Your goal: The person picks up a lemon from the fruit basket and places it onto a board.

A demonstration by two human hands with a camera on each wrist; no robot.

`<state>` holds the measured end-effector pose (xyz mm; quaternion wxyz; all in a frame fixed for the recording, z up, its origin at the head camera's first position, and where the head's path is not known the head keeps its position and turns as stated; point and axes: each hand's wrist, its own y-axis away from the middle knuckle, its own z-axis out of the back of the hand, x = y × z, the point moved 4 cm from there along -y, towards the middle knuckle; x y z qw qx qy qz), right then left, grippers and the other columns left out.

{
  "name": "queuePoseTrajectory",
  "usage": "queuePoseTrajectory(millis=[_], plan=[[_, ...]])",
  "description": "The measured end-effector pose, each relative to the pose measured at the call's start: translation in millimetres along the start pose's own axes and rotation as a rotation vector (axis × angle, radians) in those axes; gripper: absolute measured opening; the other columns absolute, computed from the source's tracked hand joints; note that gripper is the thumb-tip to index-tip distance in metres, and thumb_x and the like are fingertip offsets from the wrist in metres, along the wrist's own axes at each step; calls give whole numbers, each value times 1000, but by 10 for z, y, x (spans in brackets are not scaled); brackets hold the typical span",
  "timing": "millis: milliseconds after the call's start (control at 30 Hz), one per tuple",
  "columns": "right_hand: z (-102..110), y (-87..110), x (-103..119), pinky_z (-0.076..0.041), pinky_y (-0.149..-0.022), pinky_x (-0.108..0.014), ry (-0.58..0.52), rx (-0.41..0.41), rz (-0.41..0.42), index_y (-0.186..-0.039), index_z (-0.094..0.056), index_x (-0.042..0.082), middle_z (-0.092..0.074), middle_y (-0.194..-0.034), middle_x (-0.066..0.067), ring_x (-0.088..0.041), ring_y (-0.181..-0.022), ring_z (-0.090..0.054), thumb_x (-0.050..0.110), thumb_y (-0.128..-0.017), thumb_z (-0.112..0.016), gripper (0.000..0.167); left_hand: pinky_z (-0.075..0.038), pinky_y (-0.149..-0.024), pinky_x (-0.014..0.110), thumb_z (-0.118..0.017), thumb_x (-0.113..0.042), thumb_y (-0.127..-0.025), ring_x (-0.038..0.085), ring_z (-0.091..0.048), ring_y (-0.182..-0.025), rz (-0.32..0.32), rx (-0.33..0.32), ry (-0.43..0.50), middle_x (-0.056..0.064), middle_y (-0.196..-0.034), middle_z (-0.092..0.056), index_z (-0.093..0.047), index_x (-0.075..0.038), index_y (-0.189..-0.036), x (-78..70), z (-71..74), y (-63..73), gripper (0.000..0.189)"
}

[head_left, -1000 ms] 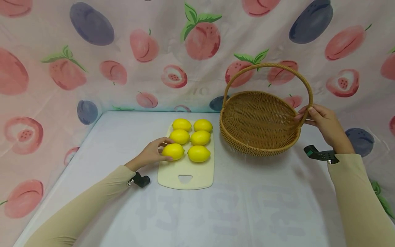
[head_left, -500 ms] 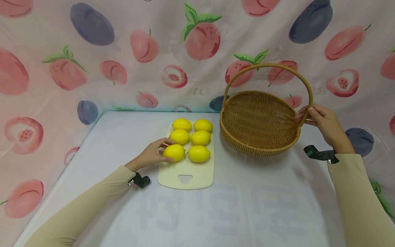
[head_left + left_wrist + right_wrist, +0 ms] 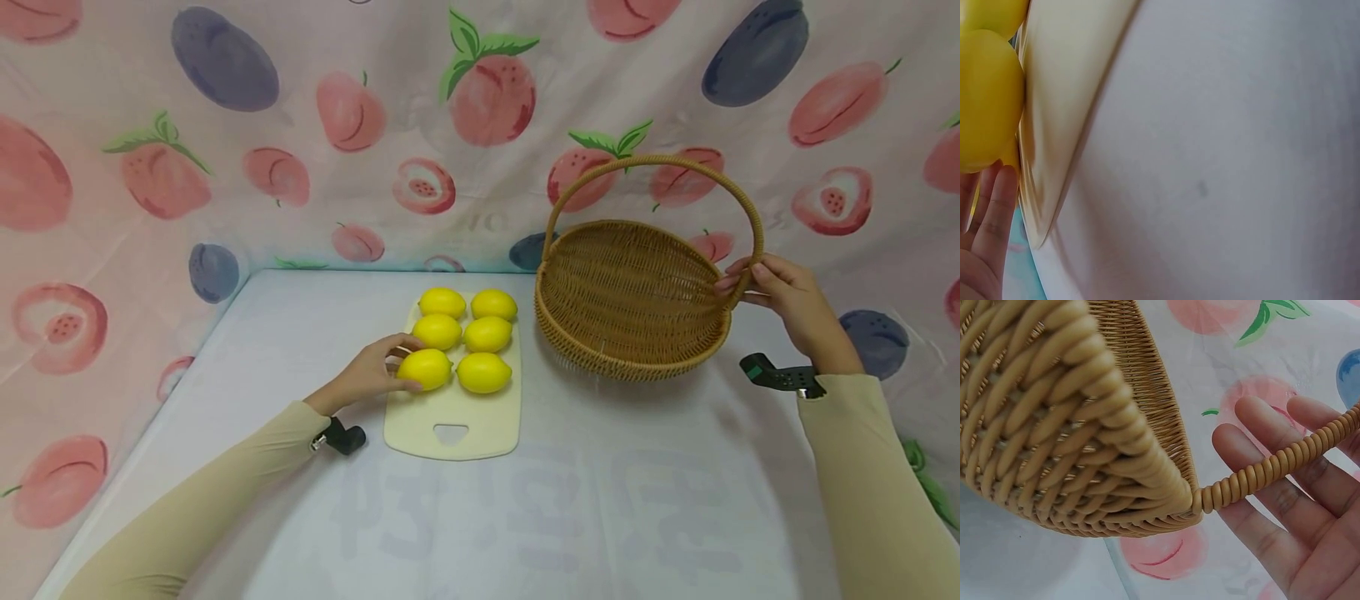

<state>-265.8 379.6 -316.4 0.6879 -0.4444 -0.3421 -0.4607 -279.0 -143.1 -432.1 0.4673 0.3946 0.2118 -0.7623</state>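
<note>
My left hand (image 3: 367,369) has its thumb and fingers on either side of the front-left lemon (image 3: 425,370), which sits on a cream cutting board (image 3: 450,450). In the left wrist view the fingertips (image 3: 1002,187) meet the lower end of a yellow lemon (image 3: 988,103). Several more lemons stand in two columns on the board, one of them the front-right lemon (image 3: 483,372). At the right, my right hand (image 3: 791,300) holds the arched handle (image 3: 738,196) of a brown wicker basket (image 3: 630,292). The basket is tilted, its hollow inside facing me. Up close, fingers (image 3: 1279,494) lie behind the wrapped handle.
A white cloth (image 3: 600,500) with faint printing covers the table. Behind it hangs a fruit-print curtain (image 3: 345,50). The board's cut-out grip hole (image 3: 451,434) points toward me. A black camera (image 3: 345,437) sits on the left wrist, another camera (image 3: 776,373) on the right.
The front-left lemon has shifted slightly right on the board, with the left hand's fingers still around it. The right hand and the basket have stayed nearly in place.
</note>
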Motion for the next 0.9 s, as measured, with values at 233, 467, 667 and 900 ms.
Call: queuePoseTrajectory(millis=[233,467,667,900], plan=[[2,-11,-4,-48,-77,-8,-42,-12,2,-108,-61,6,-69,-94,8,-1,-90,-65,17,-101,-39,25,-48,-97,45,-80,-26,-74,31,-53,-117,-13,-18,1,13,-130,-53,-52,-8,-126,-6,48,3,62],[57,-15,73,-48,-78,-7,-74,-102,27,-114,-57,12,-68,-102,11,0,-94,-64,11,-99,-43,20,-47,-98,46,-77,-23,-78,32,-53,-117,-38,-23,12,16,-130,-53,-51,-6,-127,-51,109,-4,58],[153,49,272,-49,-80,-8,-277,-249,110,-125,-51,6,-63,-114,2,-6,-102,-61,5,-96,-47,29,-45,-100,49,-69,-17,-85,37,-51,-118,-42,-31,15,21,-131,-51,-48,0,-129,-184,189,32,52],[112,129,805,-44,-91,-11,-87,-487,174,-131,-47,8,-58,-123,1,-10,-110,-56,6,-92,-53,39,-42,-101,49,-61,-25,-92,34,-49,-119,-130,-135,-249,17,-133,-48,-46,-5,-133,-568,478,4,48]])
